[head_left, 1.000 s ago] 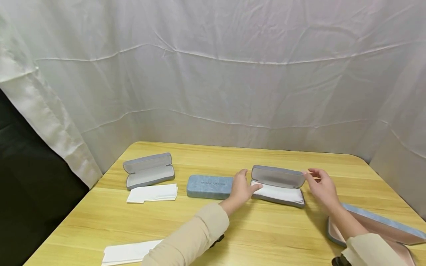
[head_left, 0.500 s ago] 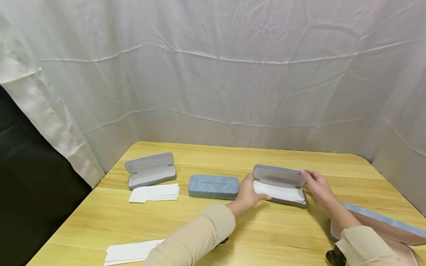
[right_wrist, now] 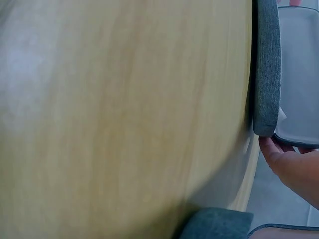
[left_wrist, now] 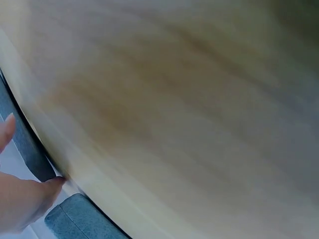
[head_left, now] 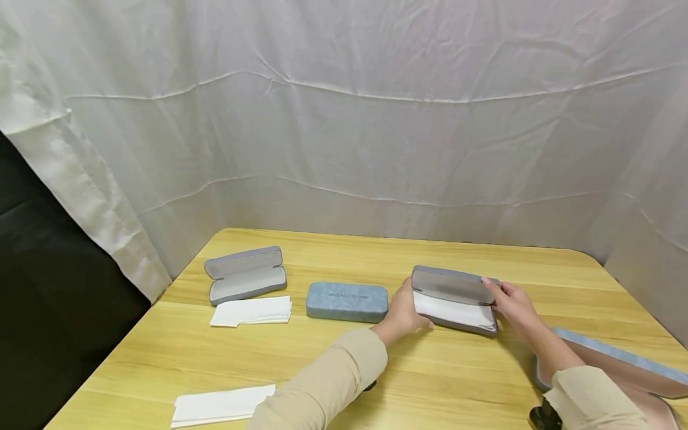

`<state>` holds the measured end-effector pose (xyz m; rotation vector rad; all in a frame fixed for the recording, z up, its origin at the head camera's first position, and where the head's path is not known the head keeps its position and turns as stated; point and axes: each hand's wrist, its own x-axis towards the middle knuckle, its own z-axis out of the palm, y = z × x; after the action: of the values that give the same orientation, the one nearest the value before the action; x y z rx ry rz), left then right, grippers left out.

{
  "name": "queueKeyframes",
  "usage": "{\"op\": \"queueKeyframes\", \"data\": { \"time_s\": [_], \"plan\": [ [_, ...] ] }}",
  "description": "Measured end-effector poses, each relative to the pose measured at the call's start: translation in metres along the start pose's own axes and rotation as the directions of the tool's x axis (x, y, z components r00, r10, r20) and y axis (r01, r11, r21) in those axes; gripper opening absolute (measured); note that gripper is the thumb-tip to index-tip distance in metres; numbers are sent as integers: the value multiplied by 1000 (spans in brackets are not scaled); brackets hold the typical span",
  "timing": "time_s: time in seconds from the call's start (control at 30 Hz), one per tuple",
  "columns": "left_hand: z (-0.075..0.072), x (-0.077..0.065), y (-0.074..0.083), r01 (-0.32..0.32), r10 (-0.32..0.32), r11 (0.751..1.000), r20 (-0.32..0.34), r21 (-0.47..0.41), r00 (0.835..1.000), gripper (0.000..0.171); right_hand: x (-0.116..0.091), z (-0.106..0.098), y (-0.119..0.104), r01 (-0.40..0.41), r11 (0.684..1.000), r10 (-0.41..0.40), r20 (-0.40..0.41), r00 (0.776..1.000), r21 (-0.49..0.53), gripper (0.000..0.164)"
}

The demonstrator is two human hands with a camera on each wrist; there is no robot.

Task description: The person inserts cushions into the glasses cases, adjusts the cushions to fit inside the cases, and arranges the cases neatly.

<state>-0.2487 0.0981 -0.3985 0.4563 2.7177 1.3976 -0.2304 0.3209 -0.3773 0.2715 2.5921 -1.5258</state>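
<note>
Left hand and right hand hold an open grey case right of centre.
Left fingers curl round its left end; right thumb and fingers pinch the lid. Long axis left–right, right end slightly nearer, mouth facing near. Total: 2 grey cases, 2 blue cases, 3 white cloths.

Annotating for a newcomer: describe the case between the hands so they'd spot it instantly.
On the wooden table, look just right of the closed blue case. There the left hand and right hand hold the ends of an open gray case. Unlike the other gray case at far left, it has a white cloth inside.
</note>
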Motion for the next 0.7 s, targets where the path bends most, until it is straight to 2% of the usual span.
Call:
{"op": "queueKeyframes", "data": {
  "time_s": [0.17,0.3,0.4,0.5,0.7],
  "plan": [
    [0,0,-1,-7,7,1000,-15,6,1000,93,0,1,0,15,1000,-15,-1,1000,4,86],
    [-2,-2,-3,-29,30,999,-17,17,999,88,-2,2,0,35,999,-36,-20,999,-32,77],
    [-3,-4,-4,-50,50,998,-11,26,999,86,-4,2,-1,32,999,-32,5,999,-31,79],
    [-4,-6,-5,-59,59,998,-3,29,998,85,-5,0,-2,15,1000,-14,52,999,-11,88],
    [-8,-13,-7,-99,99,995,15,-12,995,84,-9,1,-2,7,999,-4,75,997,-32,90]
  ]
}}
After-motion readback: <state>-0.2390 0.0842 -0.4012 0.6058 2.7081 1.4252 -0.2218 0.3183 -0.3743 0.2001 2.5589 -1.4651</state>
